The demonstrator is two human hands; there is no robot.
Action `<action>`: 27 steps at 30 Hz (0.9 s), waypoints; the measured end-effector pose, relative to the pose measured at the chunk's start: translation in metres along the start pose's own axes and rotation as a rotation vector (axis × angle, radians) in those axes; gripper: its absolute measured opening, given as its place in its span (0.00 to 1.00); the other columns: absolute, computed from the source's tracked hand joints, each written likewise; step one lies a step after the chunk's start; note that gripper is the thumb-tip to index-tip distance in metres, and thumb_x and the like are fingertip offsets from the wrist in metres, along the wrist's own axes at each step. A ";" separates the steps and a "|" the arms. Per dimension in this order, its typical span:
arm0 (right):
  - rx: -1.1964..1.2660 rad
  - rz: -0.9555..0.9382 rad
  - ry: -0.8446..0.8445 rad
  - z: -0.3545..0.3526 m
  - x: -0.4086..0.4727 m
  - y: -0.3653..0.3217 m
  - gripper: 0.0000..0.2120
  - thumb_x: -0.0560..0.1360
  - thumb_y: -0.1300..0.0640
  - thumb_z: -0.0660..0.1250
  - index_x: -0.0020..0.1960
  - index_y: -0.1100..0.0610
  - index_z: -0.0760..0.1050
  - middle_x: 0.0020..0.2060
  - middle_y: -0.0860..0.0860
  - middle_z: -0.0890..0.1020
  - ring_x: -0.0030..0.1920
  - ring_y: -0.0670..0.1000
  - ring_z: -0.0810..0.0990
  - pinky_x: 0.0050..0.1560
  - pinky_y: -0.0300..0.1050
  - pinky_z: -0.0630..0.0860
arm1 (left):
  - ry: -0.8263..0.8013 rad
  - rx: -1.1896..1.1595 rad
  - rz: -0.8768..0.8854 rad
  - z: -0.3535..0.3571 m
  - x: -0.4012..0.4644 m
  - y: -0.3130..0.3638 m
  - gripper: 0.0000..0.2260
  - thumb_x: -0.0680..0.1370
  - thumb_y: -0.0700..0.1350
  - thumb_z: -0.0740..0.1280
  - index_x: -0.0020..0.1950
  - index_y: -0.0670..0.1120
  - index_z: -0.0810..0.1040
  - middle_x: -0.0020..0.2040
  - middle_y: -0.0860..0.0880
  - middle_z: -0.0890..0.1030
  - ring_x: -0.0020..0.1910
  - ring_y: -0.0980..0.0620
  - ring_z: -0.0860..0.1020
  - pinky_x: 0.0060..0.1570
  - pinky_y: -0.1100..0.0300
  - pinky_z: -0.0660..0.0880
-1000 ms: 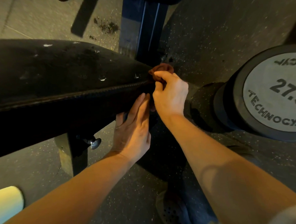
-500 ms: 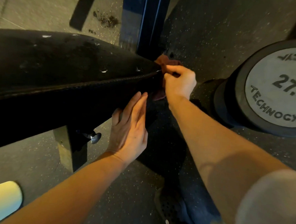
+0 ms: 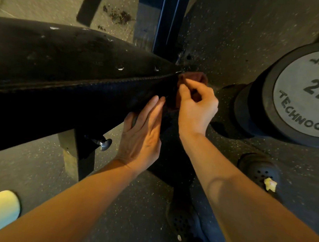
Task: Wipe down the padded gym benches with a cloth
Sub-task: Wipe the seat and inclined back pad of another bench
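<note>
The black padded bench (image 3: 66, 72) fills the left of the view, its stitched seam running to a narrow end near the middle. Below the bench, a pale rounded object (image 3: 2, 207) sits at the lower left corner, and a metal knob (image 3: 105, 144) sticks out from the bench's support post (image 3: 72, 154). The left hand (image 3: 142, 136) lies flat against the side of the bench just below the seam, its fingers straight and pressed together, holding nothing. Right of it, at the very end of the bench, the right hand (image 3: 197, 107) pinches a dark reddish cloth (image 3: 192, 78) between curled fingers and thumb; the cloth touches the tip of the bench, though how much of it hangs below the hand is hard to tell in the shadow. Behind the bench's end a dark blue upright frame (image 3: 167, 23) rises from the speckled floor (image 3: 230, 32). Farther right of the bench stands a large dumbbell (image 3: 297, 93), its grey end plate marked "27" and "TECHNOG". Below the dumbbell, a dark perforated shoe (image 3: 258, 169) rests on the floor.
</note>
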State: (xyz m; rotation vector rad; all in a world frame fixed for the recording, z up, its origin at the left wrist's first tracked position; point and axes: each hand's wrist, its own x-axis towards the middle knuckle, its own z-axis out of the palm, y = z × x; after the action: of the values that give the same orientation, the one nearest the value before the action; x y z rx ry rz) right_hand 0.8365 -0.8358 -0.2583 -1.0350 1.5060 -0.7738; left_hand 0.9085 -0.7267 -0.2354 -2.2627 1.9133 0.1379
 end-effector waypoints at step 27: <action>0.077 -0.119 -0.215 -0.019 -0.036 0.005 0.22 0.76 0.68 0.65 0.67 0.51 0.69 0.63 0.46 0.74 0.62 0.38 0.72 0.62 0.28 0.69 | 0.027 -0.074 -0.040 0.004 -0.013 0.007 0.38 0.69 0.42 0.71 0.76 0.40 0.59 0.77 0.47 0.54 0.78 0.48 0.50 0.70 0.51 0.53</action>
State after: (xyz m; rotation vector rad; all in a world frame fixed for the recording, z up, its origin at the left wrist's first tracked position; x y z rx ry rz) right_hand 0.8172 -0.8021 -0.2448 -1.1207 1.2315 -0.7713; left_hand 0.8994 -0.7142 -0.2378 -2.3604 1.9056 0.1767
